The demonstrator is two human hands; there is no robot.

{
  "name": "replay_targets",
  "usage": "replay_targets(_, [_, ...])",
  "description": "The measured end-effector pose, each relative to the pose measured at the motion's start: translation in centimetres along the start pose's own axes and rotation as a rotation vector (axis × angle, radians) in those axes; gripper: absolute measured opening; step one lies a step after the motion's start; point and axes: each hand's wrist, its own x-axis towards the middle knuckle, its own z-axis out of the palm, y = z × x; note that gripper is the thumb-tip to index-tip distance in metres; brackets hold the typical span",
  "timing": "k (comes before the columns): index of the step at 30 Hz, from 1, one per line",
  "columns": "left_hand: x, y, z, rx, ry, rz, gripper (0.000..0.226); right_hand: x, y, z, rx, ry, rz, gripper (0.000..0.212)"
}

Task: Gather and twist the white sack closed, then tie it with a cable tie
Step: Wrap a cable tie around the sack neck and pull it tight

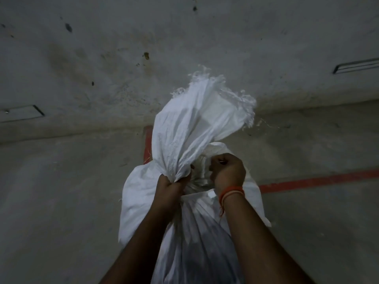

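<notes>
Sack [190, 222]: it stood upright on the floor [61, 191] before us, its frayed mouth bunched above the neck.
Left hand [170, 186]: we clenched the gathered neck.
Right hand [227, 171]: fist curled beside the neck; whether it pinched anything, perhaps a tie, we could not tell.
Wristband [231, 192]: orange, on our right wrist.
Risk: should our left grip slacken, we judged the gather would likely spring open before any tie cinched.

One white woven plastic sack [192, 130] (frayed at the mouth), two bare hands counted, left hand [170, 184], right hand [227, 171], one orange thread wristband [230, 194], two red painted floor lines [320, 180].
</notes>
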Motion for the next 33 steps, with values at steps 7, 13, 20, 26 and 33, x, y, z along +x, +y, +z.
replay_targets(7, [1.1,0.1,-0.9,0.704,0.128,0.087,0.111,-2.8,-3.5,-0.7,-0.19,-0.338,-0.234,0.024])
replay_targets(13, [0.3,0.9,-0.8,0.532,-0.018,0.076,0.055,-3.2,-3.6,-1.2,-0.096,-0.718,-0.088,0.021])
replay_targets(20, [0.3,1.4,-0.3,0.418,-0.034,-0.039,0.024,-3.7,-2.1,-1.7,-0.381,-0.712,-0.365,0.046])
replay_targets(26, [-1.0,4.0,-3.1,0.874,-0.195,0.044,0.057,-4.3,-1.2,-1.1,-0.527,-0.537,-0.424,0.013])
replay_targets(33, [-5.3,4.5,-4.7,1.113,0.05,0.086,0.031,-5.1,-1.1,-0.8,-0.595,-0.509,-0.421,0.018])
